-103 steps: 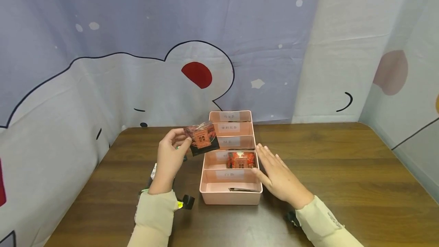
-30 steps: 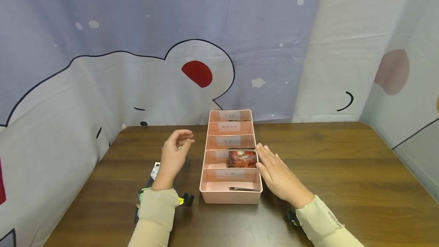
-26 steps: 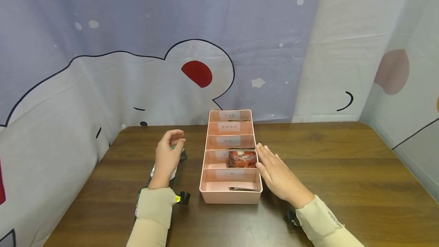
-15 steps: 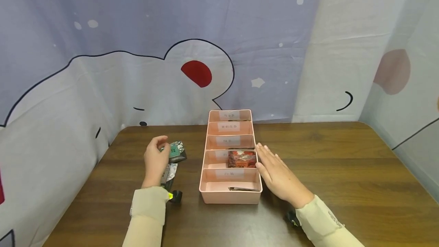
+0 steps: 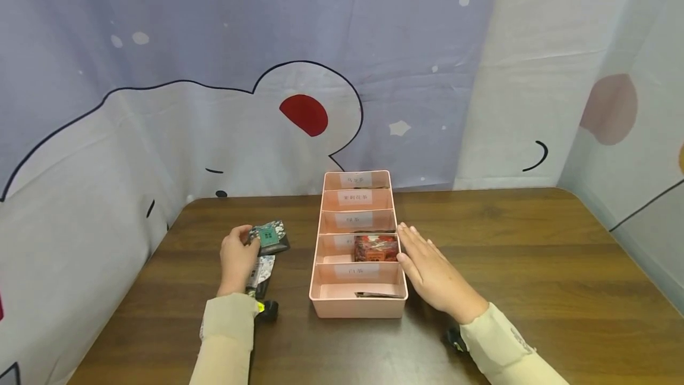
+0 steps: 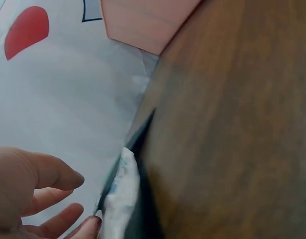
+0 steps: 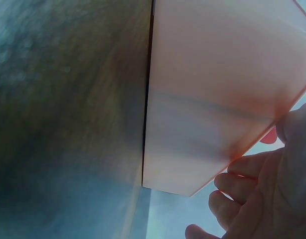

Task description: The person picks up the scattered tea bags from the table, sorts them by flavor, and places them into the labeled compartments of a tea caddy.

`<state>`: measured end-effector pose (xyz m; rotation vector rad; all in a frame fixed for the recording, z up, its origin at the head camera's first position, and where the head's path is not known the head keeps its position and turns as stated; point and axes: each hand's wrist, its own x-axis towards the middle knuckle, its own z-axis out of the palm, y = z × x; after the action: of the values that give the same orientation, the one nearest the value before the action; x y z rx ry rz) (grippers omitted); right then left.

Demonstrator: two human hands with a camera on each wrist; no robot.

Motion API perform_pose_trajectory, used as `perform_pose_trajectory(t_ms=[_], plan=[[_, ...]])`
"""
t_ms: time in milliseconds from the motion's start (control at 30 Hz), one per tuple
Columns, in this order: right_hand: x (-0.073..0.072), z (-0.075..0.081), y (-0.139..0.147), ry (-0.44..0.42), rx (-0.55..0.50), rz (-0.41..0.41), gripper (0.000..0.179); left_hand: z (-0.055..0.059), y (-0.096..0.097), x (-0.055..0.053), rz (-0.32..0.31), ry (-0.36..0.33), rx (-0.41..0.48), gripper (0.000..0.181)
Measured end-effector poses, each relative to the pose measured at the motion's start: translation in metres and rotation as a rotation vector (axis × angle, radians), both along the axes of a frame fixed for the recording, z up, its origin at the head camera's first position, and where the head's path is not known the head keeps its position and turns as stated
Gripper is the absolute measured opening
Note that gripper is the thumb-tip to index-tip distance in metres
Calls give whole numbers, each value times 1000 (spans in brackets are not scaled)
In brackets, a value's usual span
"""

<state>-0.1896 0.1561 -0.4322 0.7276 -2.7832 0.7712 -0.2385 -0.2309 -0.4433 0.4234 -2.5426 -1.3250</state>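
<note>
My left hand (image 5: 236, 257) is at the left edge of a dark tea sachet with a green label (image 5: 269, 236), lying on the table. In the left wrist view, its thumb stands apart from the fingers, with one fingertip right at the sachet's edge. A white-and-black sachet (image 5: 263, 270) lies just nearer, partly hidden by the hand and wrist. My right hand (image 5: 435, 275) rests with extended fingers along the right side of a pink divided box (image 5: 357, 309). A red tea sachet (image 5: 376, 248) sits in the box's second compartment from the front.
The box has several compartments with paper labels; thin sachet edges (image 5: 378, 295) show in the front one. It stands on a brown wooden table (image 5: 507, 242). A printed curtain (image 5: 406, 76) hangs behind the table, and another printed cloth closes the right side.
The red sachet my left hand held earlier now lies in the box. That hand has moved left and down to the green-labelled sachet. The right hand has stayed at the box.
</note>
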Motion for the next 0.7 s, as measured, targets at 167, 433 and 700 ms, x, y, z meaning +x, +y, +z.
perform_pose_trajectory(t_ms=[167,433,700], plan=[[0,0,0,-3,0,1,57,-5,-1,0,-20,-37,25,45],[-1,-1,0,3,7,-1,57,-11,-5,-4,9,-27,53,45],[-1,0,0,6,3,1,57,-1,-6,-1,-14,-71,271,57]])
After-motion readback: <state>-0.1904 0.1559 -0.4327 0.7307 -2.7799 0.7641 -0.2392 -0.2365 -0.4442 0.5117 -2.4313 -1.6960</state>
